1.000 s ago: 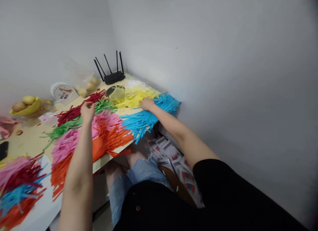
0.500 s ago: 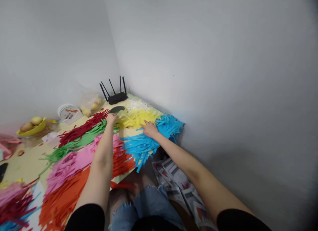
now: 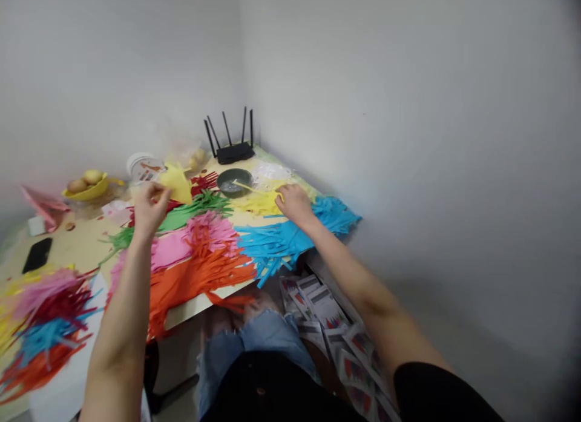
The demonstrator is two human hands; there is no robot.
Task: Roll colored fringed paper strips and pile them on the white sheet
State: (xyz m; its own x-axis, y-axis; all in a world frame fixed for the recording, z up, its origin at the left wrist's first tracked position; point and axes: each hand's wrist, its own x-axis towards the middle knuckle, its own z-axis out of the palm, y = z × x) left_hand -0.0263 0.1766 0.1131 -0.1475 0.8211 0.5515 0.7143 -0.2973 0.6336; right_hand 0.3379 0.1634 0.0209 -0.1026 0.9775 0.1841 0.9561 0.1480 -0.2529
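My left hand (image 3: 152,210) is raised over the left part of the table, its fingertips pinched on a flat yellow fringed piece (image 3: 177,183) that looks like paper or thin cloth. My right hand (image 3: 295,204) is at the pile of yellow strips (image 3: 258,203), fingers bent and apart, just behind the blue fringed strips (image 3: 290,237). One yellow strip lies across the rim of a dark round bowl (image 3: 233,183) beside the pile. Green strips (image 3: 181,216), pink strips (image 3: 172,249) and orange strips (image 3: 195,273) lie in rows nearer to me.
A black router (image 3: 235,152) with upright antennas stands in the corner by the walls. At the left are a yellow bowl (image 3: 93,191) of fruit, a black phone (image 3: 37,255) and a mixed-colour strip bundle (image 3: 49,325). Printed packets (image 3: 327,307) lie below the table's right edge.
My left hand has moved left and up from beside the dark bowl, carrying the yellow piece. My right hand has lifted slightly and its fingers are more bent. The view has shifted too.
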